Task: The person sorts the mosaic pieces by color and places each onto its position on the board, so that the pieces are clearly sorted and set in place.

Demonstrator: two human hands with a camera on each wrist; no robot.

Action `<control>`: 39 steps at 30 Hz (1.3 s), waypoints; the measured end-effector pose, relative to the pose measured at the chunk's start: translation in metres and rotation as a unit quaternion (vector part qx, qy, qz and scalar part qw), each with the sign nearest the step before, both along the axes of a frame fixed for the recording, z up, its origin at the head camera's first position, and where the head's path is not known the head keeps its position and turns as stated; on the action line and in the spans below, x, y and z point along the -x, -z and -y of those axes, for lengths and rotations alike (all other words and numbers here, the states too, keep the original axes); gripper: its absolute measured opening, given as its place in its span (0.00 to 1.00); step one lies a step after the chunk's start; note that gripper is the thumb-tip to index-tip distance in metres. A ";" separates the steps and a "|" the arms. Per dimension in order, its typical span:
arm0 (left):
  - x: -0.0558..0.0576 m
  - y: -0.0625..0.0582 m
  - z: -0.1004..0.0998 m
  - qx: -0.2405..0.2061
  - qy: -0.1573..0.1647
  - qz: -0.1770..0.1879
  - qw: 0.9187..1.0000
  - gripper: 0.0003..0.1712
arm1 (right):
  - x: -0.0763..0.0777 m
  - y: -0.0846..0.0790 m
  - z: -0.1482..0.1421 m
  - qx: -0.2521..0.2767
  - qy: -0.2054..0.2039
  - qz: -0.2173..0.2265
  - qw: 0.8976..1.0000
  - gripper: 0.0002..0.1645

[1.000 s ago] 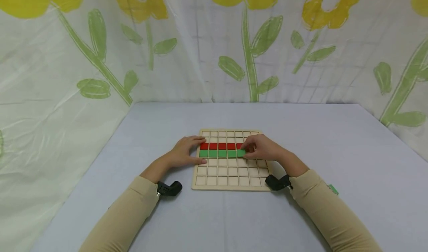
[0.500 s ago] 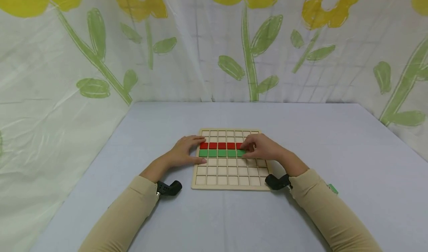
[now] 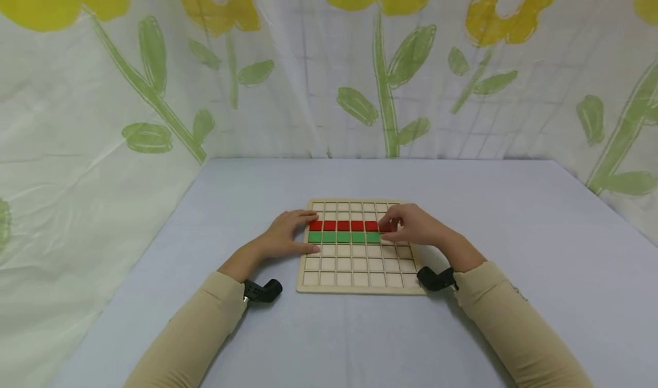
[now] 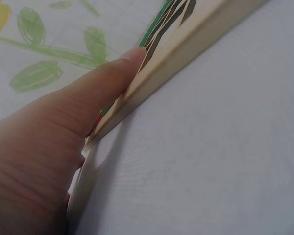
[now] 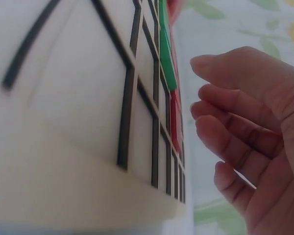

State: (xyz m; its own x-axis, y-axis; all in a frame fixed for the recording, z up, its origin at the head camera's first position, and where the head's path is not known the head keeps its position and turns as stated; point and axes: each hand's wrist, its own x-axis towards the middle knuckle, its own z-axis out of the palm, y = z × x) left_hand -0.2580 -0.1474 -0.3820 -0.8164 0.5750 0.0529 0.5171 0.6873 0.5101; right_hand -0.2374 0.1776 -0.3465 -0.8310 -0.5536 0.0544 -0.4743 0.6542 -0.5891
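A pale wooden grid board (image 3: 360,290) carries a row of red square tiles (image 3: 343,226). Just nearer than these, a row of green square tiles (image 3: 343,237) runs alongside. At the board's left edge rests my left hand (image 3: 283,236), fingers extended; in the left wrist view its thumb (image 4: 108,73) touches the rim. My right hand (image 3: 416,227) hovers over the right part, just past the last green tile (image 5: 167,61). Its loosely bent fingers (image 5: 213,132) hold nothing in the right wrist view. In the head view it partly covers the red row's right end.
The board lies on a table with a white cloth (image 3: 329,342). Behind stands a white curtain (image 3: 288,119) printed with yellow flowers. Each wrist wears a black camera mount, one at the left (image 3: 263,291) and one at the right (image 3: 436,279).
My right hand has come off the last green tile and moved a little to the right, so that tile shows fully. My left hand stays at the board's edge.
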 end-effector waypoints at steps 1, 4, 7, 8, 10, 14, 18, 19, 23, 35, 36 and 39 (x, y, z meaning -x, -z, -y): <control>0.000 0.000 0.000 -0.001 0.000 0.000 1.000 0.45 | 0.000 0.000 -0.002 -0.003 0.004 0.001 1.000 0.13; 0.001 0.001 0.000 -0.007 0.003 -0.001 1.000 0.45 | -0.001 -0.001 -0.007 -0.013 0.017 0.005 1.000 0.12; 0.002 0.003 -0.001 -0.009 0.007 0.000 1.000 0.45 | -0.003 -0.001 -0.017 -0.024 0.033 0.010 0.999 0.12; 0.002 0.003 -0.001 -0.007 0.008 -0.002 1.000 0.45 | -0.004 -0.001 -0.021 -0.026 0.037 0.009 0.999 0.12; 0.001 0.002 -0.001 -0.003 0.009 -0.006 1.000 0.45 | -0.006 -0.001 -0.028 -0.029 0.041 0.003 0.999 0.12; 0.000 0.000 0.000 0.002 0.005 -0.008 1.000 0.45 | -0.010 0.000 -0.040 -0.030 0.037 -0.011 0.999 0.12; 0.000 0.000 -0.001 -0.002 0.006 -0.003 1.000 0.45 | -0.017 0.000 -0.047 -0.031 0.024 -0.018 0.999 0.12; 0.000 0.001 -0.001 -0.001 0.006 -0.003 1.000 0.45 | -0.019 0.000 -0.048 -0.032 0.021 -0.018 0.999 0.12; 0.001 0.001 -0.001 0.000 0.004 -0.001 1.000 0.45 | -0.025 -0.001 -0.054 -0.039 0.022 -0.015 0.999 0.11; -0.001 -0.002 -0.001 -0.004 0.005 0.002 1.000 0.45 | -0.050 0.000 -0.088 -0.043 0.039 -0.048 0.997 0.11; -0.001 -0.002 -0.001 -0.004 0.004 0.004 1.000 0.45 | -0.052 0.000 -0.091 -0.041 0.039 -0.051 0.997 0.11; -0.001 -0.002 -0.001 -0.003 0.003 0.006 1.000 0.45 | -0.059 -0.001 -0.098 -0.033 0.043 -0.056 0.997 0.11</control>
State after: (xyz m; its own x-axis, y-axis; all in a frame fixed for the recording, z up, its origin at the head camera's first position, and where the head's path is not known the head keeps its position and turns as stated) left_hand -0.2571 -0.1463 -0.3802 -0.8138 0.5793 0.0465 0.5148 0.6813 0.5205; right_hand -0.1783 0.2758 -0.3453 -0.8661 -0.4864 0.1152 -0.4757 0.7312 -0.4890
